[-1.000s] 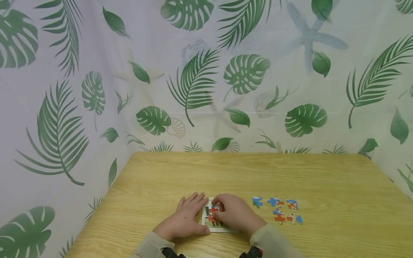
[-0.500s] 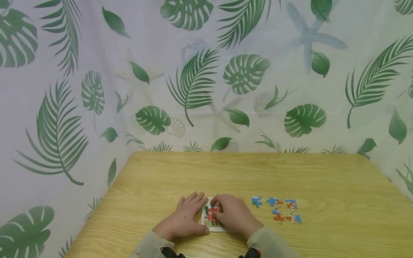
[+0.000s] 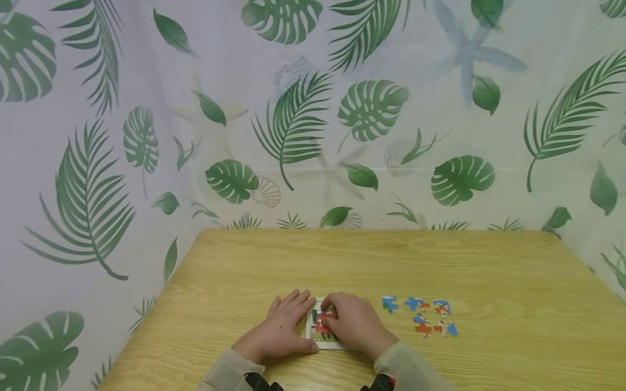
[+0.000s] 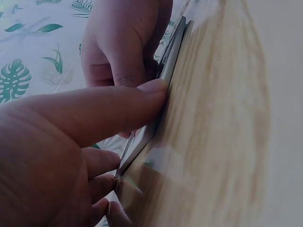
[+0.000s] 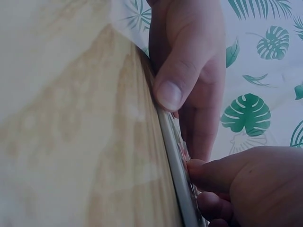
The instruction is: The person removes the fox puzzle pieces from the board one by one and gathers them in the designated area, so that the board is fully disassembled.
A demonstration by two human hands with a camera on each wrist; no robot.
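we count five loose pieces (image 3: 422,327) right of one framed puzzle (image 3: 333,346) on the wooden bench (image 3: 293,258), leaf-printed sheeting (image 3: 303,209) behind; the left hand (image 3: 282,328) touches the puzzle, fingers released; the right hand (image 3: 359,326) curls over it (grasping anything, we cannot tell).

A thin board (image 4: 141,143) lies on the wood-grained desk (image 4: 213,118), the left hand (image 4: 52,137) resting its thumb on the board's near edge, while the right hand (image 4: 123,42) bends over it before a leaf-printed cloth (image 4: 28,47).
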